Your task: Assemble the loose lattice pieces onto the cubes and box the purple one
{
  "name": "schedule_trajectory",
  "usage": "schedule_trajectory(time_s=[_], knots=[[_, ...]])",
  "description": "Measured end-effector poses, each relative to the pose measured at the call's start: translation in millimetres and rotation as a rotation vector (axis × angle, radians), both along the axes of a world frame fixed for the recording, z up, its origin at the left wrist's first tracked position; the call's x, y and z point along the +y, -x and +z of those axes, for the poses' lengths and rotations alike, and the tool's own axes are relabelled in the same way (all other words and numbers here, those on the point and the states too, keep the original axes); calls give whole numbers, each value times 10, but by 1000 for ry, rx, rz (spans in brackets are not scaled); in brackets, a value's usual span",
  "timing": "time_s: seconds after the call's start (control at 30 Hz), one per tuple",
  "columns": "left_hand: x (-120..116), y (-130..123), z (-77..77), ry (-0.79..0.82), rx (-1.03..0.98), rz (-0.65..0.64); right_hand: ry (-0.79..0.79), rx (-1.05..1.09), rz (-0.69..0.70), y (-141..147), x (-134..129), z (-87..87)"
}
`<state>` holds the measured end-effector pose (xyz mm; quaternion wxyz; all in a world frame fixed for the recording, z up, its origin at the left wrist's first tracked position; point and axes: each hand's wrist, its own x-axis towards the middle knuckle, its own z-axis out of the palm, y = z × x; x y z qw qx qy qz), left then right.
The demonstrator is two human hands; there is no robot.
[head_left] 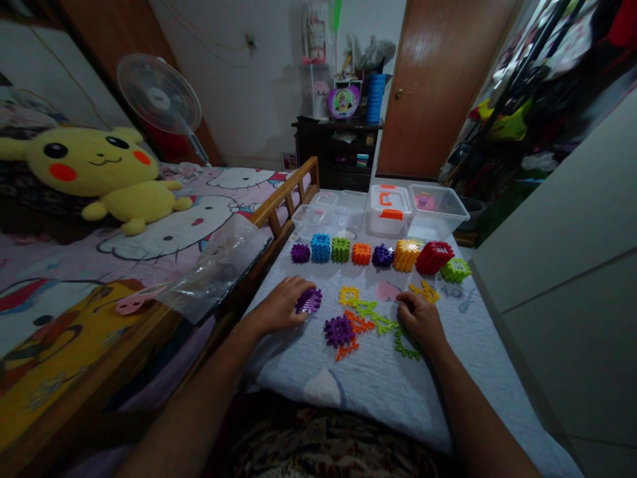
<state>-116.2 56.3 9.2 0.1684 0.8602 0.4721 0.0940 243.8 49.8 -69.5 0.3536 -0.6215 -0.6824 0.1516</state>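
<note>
My left hand [284, 304] curls round the edge of a purple toothed interlocking piece [310, 301], with fingers above and thumb below. My right hand [419, 317] rests on the cloth, its fingers curled in; what is inside them, if anything, is hidden. Beside it lie a dark green toothed frame [407, 345] and light green pieces [382, 323]. Between my hands are a yellow square piece [349, 296], a purple square piece [339, 330] and orange pieces [359, 322]. A yellow-orange piece [424, 291] lies just past my right hand.
Several built blocks stand in a row behind, including a blue one [321, 247] and a red one [434, 257]. Farther back are a lidded plastic box [390, 222] and an uncovered clear bin [440, 206]. A wooden bed rail [286, 206] runs along the left.
</note>
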Motion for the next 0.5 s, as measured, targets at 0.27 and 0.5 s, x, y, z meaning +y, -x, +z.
schedule_trajectory(time_s=[0.27,0.5], knots=[[319,-10,-270,64,70,-49,7,18,3,-1,3,-3],[354,36,-315,55,85,-73,6,10,2,0,0,-19]])
